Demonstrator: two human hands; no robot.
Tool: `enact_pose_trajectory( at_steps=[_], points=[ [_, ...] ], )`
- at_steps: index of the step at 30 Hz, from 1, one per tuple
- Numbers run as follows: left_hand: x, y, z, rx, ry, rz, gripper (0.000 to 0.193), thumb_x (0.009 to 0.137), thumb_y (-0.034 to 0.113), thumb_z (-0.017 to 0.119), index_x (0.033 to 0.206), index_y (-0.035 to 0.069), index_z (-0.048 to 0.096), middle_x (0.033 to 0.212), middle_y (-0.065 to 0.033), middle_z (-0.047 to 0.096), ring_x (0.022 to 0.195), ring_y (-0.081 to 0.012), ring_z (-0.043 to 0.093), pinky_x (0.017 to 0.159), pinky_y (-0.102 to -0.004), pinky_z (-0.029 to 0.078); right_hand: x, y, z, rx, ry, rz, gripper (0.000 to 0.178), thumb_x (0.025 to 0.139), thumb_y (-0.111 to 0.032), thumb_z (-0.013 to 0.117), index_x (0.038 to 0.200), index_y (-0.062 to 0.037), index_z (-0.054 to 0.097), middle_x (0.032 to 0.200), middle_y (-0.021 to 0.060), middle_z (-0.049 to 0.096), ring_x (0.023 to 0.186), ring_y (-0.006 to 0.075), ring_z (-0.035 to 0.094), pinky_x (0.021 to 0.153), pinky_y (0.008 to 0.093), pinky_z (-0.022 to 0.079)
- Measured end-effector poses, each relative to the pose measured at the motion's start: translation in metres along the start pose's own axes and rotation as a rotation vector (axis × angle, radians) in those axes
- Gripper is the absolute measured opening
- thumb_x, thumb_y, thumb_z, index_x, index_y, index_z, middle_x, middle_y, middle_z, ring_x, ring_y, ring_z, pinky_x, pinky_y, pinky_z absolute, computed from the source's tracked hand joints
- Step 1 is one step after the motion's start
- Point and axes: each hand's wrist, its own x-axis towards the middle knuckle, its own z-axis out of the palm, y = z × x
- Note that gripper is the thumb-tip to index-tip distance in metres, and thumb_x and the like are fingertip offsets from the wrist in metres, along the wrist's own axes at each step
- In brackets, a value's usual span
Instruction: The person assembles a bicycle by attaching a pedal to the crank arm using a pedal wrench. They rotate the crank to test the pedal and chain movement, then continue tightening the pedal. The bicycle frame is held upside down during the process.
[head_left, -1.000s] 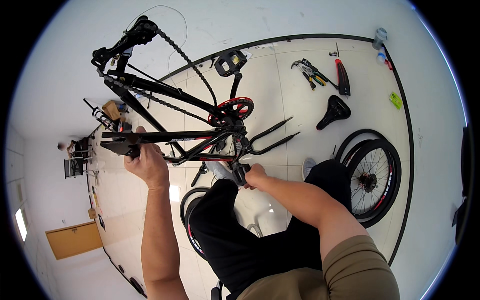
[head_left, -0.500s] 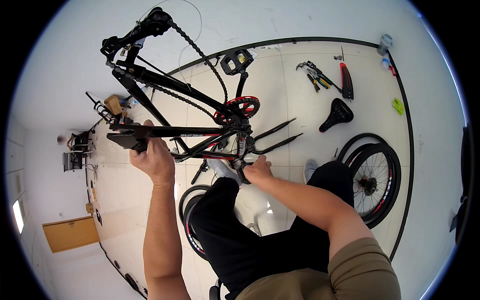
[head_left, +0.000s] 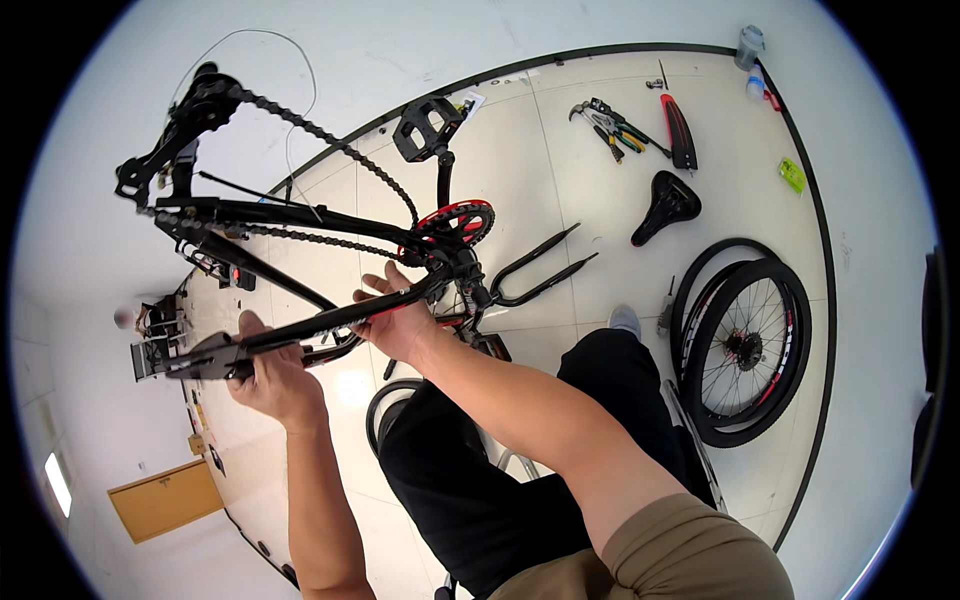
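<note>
One bare left hand (head_left: 275, 385) is closed around the flat end of a black bicycle frame (head_left: 320, 323), which is held up at an angle in front of the person's dark-trousered knees. Nearer the middle of the same tube, the right hand (head_left: 395, 325) sits with its fingers parted and the tube running across it; the tube hides part of the palm, so I cannot tell whether it really grips.

Beyond the right fingertips, the frame carries a red-and-black chainring (head_left: 455, 210), a black pedal (head_left: 427, 130) on its crank and a chain (head_left: 345, 147) running back toward the far upper end. Just right of the crank area, a black two-pronged fork (head_left: 550, 280) points away over the pale tiles.

Farther right on the floor, wheels (head_left: 743, 350) lie overlapping. Above them are a black saddle (head_left: 662, 210), a red-and-black mudguard (head_left: 680, 135) and a cluster of hand tools (head_left: 622, 132). Near the wall lies a yellow-green packet (head_left: 792, 176), and in the far corner a greyish bottle (head_left: 749, 47).
</note>
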Motion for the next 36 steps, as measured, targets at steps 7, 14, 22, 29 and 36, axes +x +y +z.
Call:
enact_pose_trajectory(
  at_steps=[7,14,22,29,36],
  points=[
    [0.001,0.007,0.002,0.037,-0.082,0.056,0.032,0.098,0.013,0.059,0.068,0.008,0.048,0.052,0.0014,0.042,0.042,-0.0040,0.031,0.038,-0.0214,0.026,0.022,-0.017,-0.005,0.129,-0.042,-0.037,0.028,0.090,-0.035,0.069,0.099,-0.0108,0.059,0.087,0.0050,0.061,0.063,0.0149,0.053,0.067,0.0316,0.046],
    [0.003,0.012,0.010,0.085,-0.047,0.024,0.034,0.099,0.012,0.056,0.067,0.009,0.046,0.052,0.0000,0.043,0.042,-0.0043,0.033,0.039,-0.0203,0.027,0.024,-0.019,-0.006,0.164,-0.085,-0.063,0.020,0.091,-0.030,0.069,0.091,-0.0116,0.061,0.082,0.0012,0.061,0.061,0.0121,0.051,0.064,0.0292,0.044],
    [0.005,0.009,0.005,0.031,-0.105,0.032,0.033,0.098,0.010,0.056,0.068,0.009,0.044,0.053,-0.0003,0.044,0.042,-0.0042,0.033,0.039,-0.0198,0.027,0.039,-0.012,-0.016,0.127,-0.101,-0.039,0.018,0.092,-0.025,0.068,0.084,-0.0103,0.062,0.076,0.0003,0.062,0.061,0.0115,0.053,0.062,0.0292,0.045],
    [0.005,0.007,0.005,0.042,-0.081,0.048,0.033,0.098,0.010,0.057,0.068,0.009,0.045,0.052,0.0000,0.044,0.041,-0.0043,0.033,0.038,-0.0202,0.027,0.030,-0.001,-0.015,0.022,-0.024,-0.036,0.012,0.091,-0.020,0.068,0.087,-0.0105,0.062,0.079,0.0007,0.063,0.064,0.0127,0.056,0.060,0.0292,0.047],
    [0.004,0.012,0.008,0.054,-0.078,0.054,0.034,0.098,0.011,0.058,0.066,0.010,0.044,0.051,0.0004,0.043,0.041,-0.0040,0.032,0.037,-0.0211,0.026,0.030,0.006,-0.013,-0.113,-0.069,0.001,0.012,0.091,-0.022,0.066,0.089,-0.0109,0.061,0.080,-0.0003,0.062,0.070,0.0135,0.059,0.062,0.0278,0.048]
  ],
)
